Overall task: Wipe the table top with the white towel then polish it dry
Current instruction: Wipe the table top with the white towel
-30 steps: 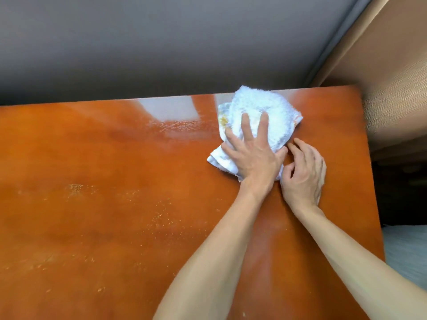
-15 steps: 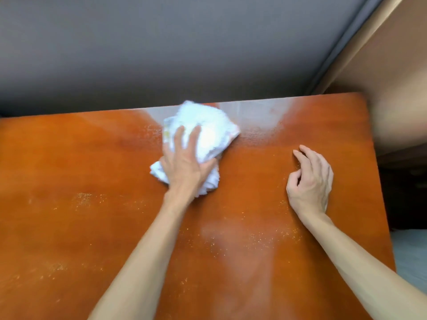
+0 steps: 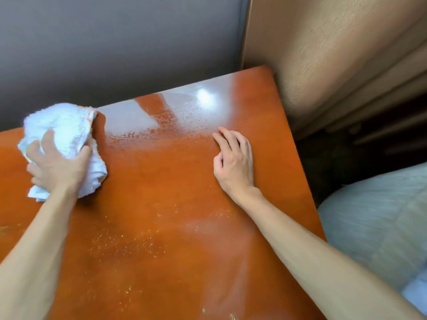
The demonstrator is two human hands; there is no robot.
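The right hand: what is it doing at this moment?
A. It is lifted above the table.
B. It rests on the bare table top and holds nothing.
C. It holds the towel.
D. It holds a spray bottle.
B: the right hand lies on the bare table top with its fingers loosely bent and holds nothing, while the left hand grips the towel far from it.

Table [image 3: 175,181] cut off at left and bottom edges; towel [image 3: 62,128] partly hidden under left hand [image 3: 56,167]; both forearms cropped.
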